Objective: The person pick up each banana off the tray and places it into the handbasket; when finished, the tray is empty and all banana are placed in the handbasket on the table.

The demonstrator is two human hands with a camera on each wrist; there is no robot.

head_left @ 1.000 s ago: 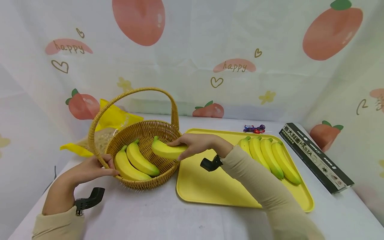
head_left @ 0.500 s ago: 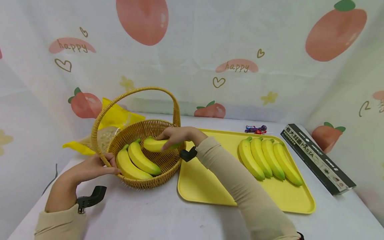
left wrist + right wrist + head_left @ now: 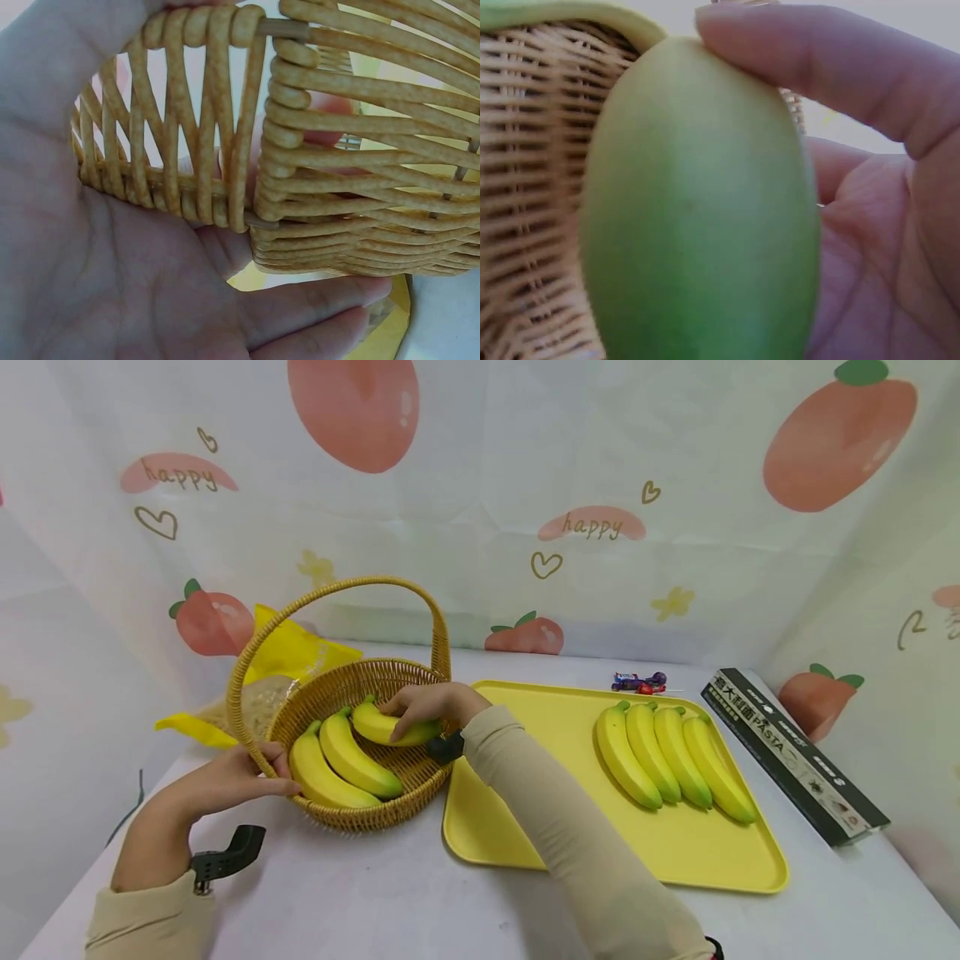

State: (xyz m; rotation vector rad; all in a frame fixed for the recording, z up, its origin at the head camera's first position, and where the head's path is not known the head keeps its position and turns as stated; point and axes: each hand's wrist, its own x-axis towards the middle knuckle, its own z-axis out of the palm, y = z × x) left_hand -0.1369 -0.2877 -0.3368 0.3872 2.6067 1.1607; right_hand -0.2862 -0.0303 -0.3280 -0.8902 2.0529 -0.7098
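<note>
A woven wicker basket (image 3: pixel 420 777) with a tall handle stands left of a yellow tray (image 3: pixel 525 827). Two bananas (image 3: pixel 337 764) lie inside it. My right hand (image 3: pixel 423 703) grips a third banana (image 3: pixel 375 725) low inside the basket, beside the other two. The right wrist view shows that banana (image 3: pixel 697 217) close up with my fingers (image 3: pixel 832 60) curled over it. My left hand (image 3: pixel 225 785) holds the basket's near-left rim; in the left wrist view its palm (image 3: pixel 97 262) lies against the weave (image 3: pixel 360 157). Several bananas (image 3: pixel 671 760) lie in a row on the tray's right side.
A yellow bag (image 3: pixel 288 656) lies behind the basket. A black pasta box (image 3: pixel 795 752) sits right of the tray, and small wrapped candies (image 3: pixel 637 681) lie behind it. A peach-print cloth backdrop (image 3: pixel 480 502) encloses the white table (image 3: pixel 360 893).
My right hand has carried the banana from over the basket's right rim leftward and down into the basket. The left hand has stayed on the rim.
</note>
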